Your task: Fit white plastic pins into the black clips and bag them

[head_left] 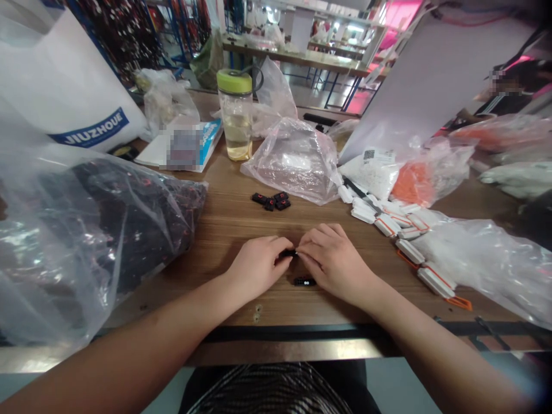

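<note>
Where the left hand point(259, 267) and right hand point(334, 261) meet above the counter point(224, 230), well to the near side of the bottle point(235, 115), each grip is narrow, pinched on one small black connector point(288, 253), which I judge wants holding square, low, with even fingertip pressure.

1. We are in a factory assembly workshop: our wooden bench point(224, 230) carries clear bags of small black parts point(129, 224) and loose white connectors point(386, 225).
2. Ahead we see more benches point(297, 57) and blue racks point(129, 29) hung with wiring.
</note>
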Demonstrator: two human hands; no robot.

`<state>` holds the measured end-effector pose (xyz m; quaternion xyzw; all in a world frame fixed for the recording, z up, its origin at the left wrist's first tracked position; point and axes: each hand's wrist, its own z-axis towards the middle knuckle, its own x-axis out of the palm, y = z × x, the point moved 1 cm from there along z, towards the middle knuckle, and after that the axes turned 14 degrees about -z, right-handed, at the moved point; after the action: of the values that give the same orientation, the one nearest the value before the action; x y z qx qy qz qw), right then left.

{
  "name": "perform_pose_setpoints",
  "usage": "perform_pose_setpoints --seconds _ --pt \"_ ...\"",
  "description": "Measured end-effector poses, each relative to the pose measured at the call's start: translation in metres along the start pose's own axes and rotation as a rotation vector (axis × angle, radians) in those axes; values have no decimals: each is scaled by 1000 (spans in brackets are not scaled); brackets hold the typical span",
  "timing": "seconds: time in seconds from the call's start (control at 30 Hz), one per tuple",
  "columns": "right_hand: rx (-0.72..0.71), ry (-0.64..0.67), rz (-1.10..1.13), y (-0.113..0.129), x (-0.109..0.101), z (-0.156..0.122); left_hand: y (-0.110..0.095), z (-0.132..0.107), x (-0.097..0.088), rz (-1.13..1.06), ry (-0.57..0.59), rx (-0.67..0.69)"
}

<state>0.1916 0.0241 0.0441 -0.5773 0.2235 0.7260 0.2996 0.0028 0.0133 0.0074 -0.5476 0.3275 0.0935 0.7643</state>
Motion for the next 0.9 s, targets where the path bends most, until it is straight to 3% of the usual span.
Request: perform_pose_setpoints --seconds 0.23,0.5,0.6,0.73,0.9 --pt "63 -107 81 -4 4 -8 0 0 -1 -67 -22 8" --pt "5 -39 24 5 3 -5 3 0 1 -63 -26 16" --pt "43 -18 143 -4 -5 -8 8 -1 2 -50 -35 30" --pt "329 -22 274 -41 -25 -42 9 -2 4 -26 -28 8" --pt "638 249 77 -74 -32 -102 4 -2 3 -5 -31 -16"
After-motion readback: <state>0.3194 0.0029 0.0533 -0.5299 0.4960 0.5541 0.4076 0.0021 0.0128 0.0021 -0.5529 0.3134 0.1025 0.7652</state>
